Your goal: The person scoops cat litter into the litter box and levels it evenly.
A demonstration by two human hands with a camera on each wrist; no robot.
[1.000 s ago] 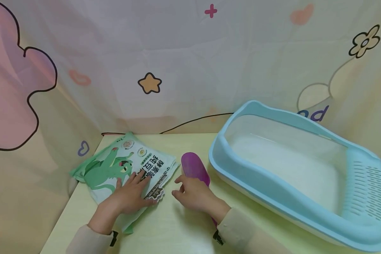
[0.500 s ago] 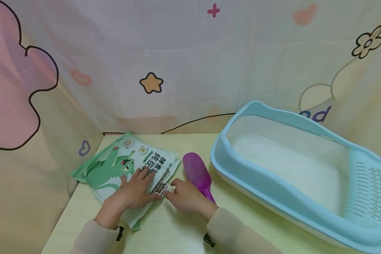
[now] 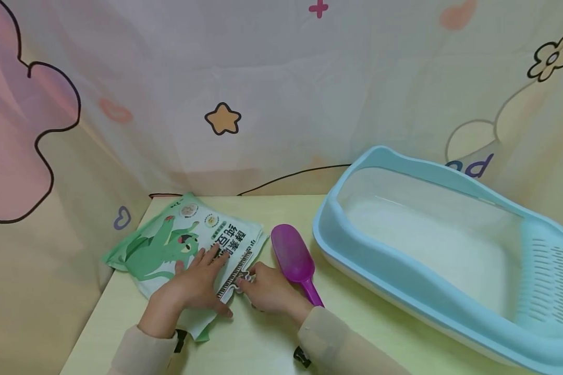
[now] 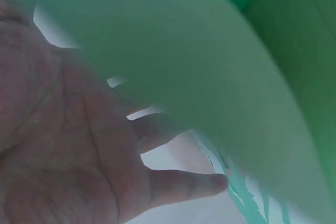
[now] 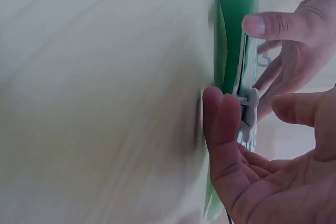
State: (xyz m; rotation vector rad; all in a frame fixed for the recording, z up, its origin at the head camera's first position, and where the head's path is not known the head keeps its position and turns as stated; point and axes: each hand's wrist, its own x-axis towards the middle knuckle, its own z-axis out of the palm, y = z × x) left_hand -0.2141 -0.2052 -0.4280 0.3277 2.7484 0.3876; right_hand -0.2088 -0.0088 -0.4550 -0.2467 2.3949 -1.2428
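Note:
A green and white bag of litter (image 3: 161,260) with a cartoon animal lies flat at the left of the table. A bag clip (image 3: 235,274) with a dark striped bar and an animal-shaped end runs along its near right part. My left hand (image 3: 194,284) rests on the bag with fingers spread, thumb over its edge. My right hand (image 3: 272,291) holds the clip's shaped end (image 5: 252,109) between curled fingers and thumb. In the left wrist view, a blurred pale green shape covers much of the left palm (image 4: 68,145).
A purple scoop (image 3: 293,255) lies just beyond my right hand, its handle partly behind the sleeve. A light blue litter box (image 3: 403,271) with a slotted end stands at the right. A printed curtain (image 3: 281,104) hangs behind the pale table (image 3: 258,344).
My right hand has moved left from beside the scoop to the clip's end and now grips it. The left hand stays on the bag, its thumb shifted nearer me. The scoop's handle now shows.

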